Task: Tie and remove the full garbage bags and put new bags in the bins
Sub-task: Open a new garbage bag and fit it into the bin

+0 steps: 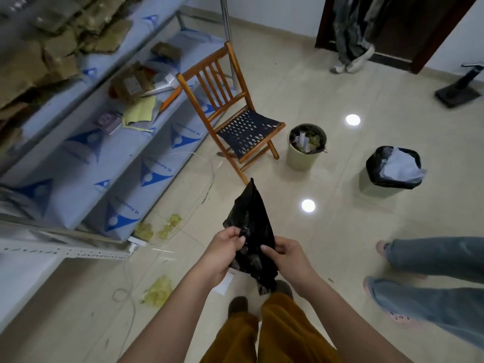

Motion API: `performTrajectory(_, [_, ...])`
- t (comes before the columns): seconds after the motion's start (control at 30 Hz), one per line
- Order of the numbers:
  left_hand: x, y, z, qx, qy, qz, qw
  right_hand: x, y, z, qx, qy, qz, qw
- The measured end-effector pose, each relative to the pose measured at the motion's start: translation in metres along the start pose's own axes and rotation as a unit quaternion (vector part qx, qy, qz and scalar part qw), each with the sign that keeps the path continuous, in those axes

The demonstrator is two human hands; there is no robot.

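Between the two hands, out in front of the person's waist, a crumpled black plastic garbage bag (251, 226) hung folded on itself, one corner poking up and the rest trailing down toward the shoes. The left hand (222, 255) pinched its left edge between thumb and curled fingers; the right hand (284, 255) gripped the right edge the same way, as if working the layers apart to find the mouth.

Thin film like this likely clings to itself, so the opening could stay shut, or the plastic could tear if the hands pulled apart hard on one layer. A loose pinch might let the bag slip to the glossy beige tiled floor (340, 258).

Farther off stood a round pale green bin full of paper scraps (305, 150) and, well to its right, a pale green bin lined with a black bag and stuffed with white plastic (392, 170). Both looked full and untied, so fitting a new liner now would be premature. A small wooden folding chair with a dark woven seat (235, 111) stood just beside the first bin and could crowd lifting.
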State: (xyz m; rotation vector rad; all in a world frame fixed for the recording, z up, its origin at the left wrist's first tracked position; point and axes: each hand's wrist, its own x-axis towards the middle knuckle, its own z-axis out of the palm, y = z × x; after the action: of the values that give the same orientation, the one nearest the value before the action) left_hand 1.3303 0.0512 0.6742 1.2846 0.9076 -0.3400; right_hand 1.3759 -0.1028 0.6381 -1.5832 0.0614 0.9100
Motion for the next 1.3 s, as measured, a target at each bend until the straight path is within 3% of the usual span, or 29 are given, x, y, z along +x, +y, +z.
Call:
performTrajectory(0.3, [0.007, 0.002, -0.016, -0.017, 0.156, 0.005, 0.988, 0.017, -0.013, -0.032, -0.04, 0.055, 0.043, 0.997])
performTrajectory(0.53, [0.005, 0.0, -0.045, -0.003, 0.251, 0.041, 0.967, 0.024, -0.026, -0.045, 0.004, 0.129, 0.012, 0.992])
performTrajectory(0.7, [0.003, 0.002, -0.062, -0.087, 0.222, 0.007, 0.971, 0.019, -0.032, -0.044, -0.02, 0.102, 0.008, 0.995])
performTrajectory(0.8, [0.002, 0.007, -0.062, -0.075, 0.197, 0.018, 0.977, 0.014, -0.029, -0.042, 0.009, 0.105, 0.011, 0.994])
performTrajectory(0.9, [-0.001, 0.011, -0.054, 0.03, 0.229, 0.07, 0.97, 0.009, -0.03, -0.037, 0.038, 0.108, 0.005, 0.993])
performTrajectory(0.97, [-0.004, 0.015, -0.045, 0.19, 0.26, 0.135, 0.937, 0.005, -0.035, -0.03, 0.055, 0.091, -0.002, 0.994])
performTrajectory(1.03, [-0.009, 0.022, -0.033, 0.243, 0.232, 0.203, 0.92, -0.001, -0.044, -0.022, 0.056, 0.05, -0.011, 0.997])
performTrajectory(1.1, [-0.015, 0.029, -0.018, 0.18, 0.138, 0.2, 0.953, -0.007, -0.055, -0.013, 0.053, 0.003, -0.022, 0.998])
performTrajectory(1.2, [-0.019, 0.036, -0.003, 0.023, 0.016, 0.125, 0.992, -0.013, -0.069, -0.001, 0.046, -0.033, -0.038, 0.998])
performTrajectory(1.3, [-0.016, 0.039, 0.001, 0.006, 0.031, 0.141, 0.989, -0.017, -0.077, 0.004, 0.057, -0.055, -0.051, 0.996])
